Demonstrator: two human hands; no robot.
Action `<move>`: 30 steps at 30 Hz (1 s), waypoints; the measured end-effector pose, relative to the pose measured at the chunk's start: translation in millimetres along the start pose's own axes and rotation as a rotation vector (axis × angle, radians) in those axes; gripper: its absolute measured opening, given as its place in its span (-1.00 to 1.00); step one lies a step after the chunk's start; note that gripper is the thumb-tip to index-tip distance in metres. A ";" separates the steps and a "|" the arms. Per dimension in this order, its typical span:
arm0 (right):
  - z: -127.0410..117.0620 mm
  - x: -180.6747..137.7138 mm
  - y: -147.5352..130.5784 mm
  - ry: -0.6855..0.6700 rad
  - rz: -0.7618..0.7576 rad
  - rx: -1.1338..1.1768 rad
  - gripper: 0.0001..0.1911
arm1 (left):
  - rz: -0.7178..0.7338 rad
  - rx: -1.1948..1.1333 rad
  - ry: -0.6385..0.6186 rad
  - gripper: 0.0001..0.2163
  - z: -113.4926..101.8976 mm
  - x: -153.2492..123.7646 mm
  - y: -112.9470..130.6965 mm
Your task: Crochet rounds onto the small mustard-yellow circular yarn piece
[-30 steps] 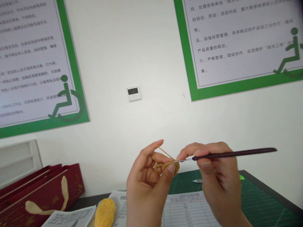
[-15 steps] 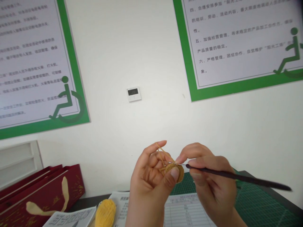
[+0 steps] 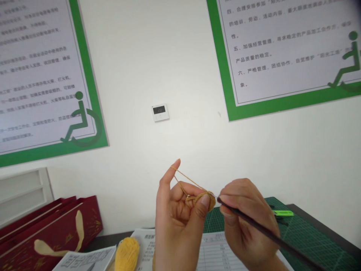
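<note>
My left hand [image 3: 176, 218] pinches a small round mustard-yellow crochet piece [image 3: 203, 198] between thumb and middle fingers. Its index finger is raised, with a strand of yellow yarn [image 3: 187, 180] stretched over it down to the piece. My right hand [image 3: 248, 226] grips a dark crochet hook [image 3: 270, 237], whose metal tip is at the right edge of the crochet piece. The hook's handle slants down to the lower right. A ball of yellow yarn [image 3: 126, 254] lies on the table below my left hand.
Printed paper sheets [image 3: 214, 250] and a green cutting mat [image 3: 310, 241] cover the dark table. A bright green tool [image 3: 282, 213] lies on the mat. Red gift bags [image 3: 50, 233] stand at the left. Green-framed posters and a small thermostat [image 3: 160, 111] hang on the white wall.
The hook's handle has swung from pointing right and level to slanting steeply down-right. My left index finger has lifted higher, pulling the yarn strand taut.
</note>
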State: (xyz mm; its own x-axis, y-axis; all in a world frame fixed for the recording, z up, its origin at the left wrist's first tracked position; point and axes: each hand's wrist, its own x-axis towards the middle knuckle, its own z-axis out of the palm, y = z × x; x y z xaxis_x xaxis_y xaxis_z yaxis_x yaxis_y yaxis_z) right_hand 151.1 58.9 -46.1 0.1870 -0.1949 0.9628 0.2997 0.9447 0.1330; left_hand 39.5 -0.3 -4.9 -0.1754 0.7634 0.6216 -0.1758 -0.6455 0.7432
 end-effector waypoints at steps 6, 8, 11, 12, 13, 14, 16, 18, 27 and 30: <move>-2.0 13.1 -5.3 0.144 0.696 0.348 -0.89 | -0.009 -0.054 -0.024 -0.38 -2.2 2.9 1.2; -1.0 19.4 -3.6 0.118 0.962 0.574 -0.77 | -0.039 -0.095 -0.039 -0.38 -2.5 3.7 1.6; 3.8 23.6 -2.6 0.013 1.180 0.899 -0.66 | -0.051 -0.142 -0.044 -0.40 -1.6 4.0 1.5; 5.8 23.2 -2.6 -0.022 1.182 0.970 -0.65 | -0.046 -0.155 -0.042 -0.41 -0.8 3.8 1.4; 7.7 22.0 -2.4 -0.025 1.165 1.006 -0.67 | -0.042 -0.163 -0.038 -0.42 0.1 3.5 1.4; 9.0 20.3 -2.0 -0.028 1.117 1.006 -0.69 | -0.036 -0.164 -0.029 -0.42 1.1 3.2 1.4; 9.1 16.4 0.0 -0.012 0.923 0.886 -0.80 | -0.024 -0.157 0.000 -0.43 3.0 2.4 1.8; 5.7 13.1 3.0 -0.034 0.602 0.621 -0.91 | -0.026 -0.162 0.033 -0.41 3.8 1.8 2.3; 9.5 4.1 -2.3 0.127 0.185 0.400 -0.82 | -0.363 -0.430 -0.148 -0.37 -8.8 6.7 1.9; 16.2 5.8 -8.6 0.258 0.420 0.600 -0.92 | -0.342 -0.410 -0.139 -0.38 -11.6 8.1 3.4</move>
State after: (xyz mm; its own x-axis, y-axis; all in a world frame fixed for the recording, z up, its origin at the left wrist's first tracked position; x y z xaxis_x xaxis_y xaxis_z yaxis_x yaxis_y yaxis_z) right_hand 134.4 53.9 -37.8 0.4070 0.2251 0.8852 -0.3883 0.9199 -0.0554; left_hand 26.2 3.5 -0.2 0.0827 0.9087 0.4093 -0.5684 -0.2943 0.7683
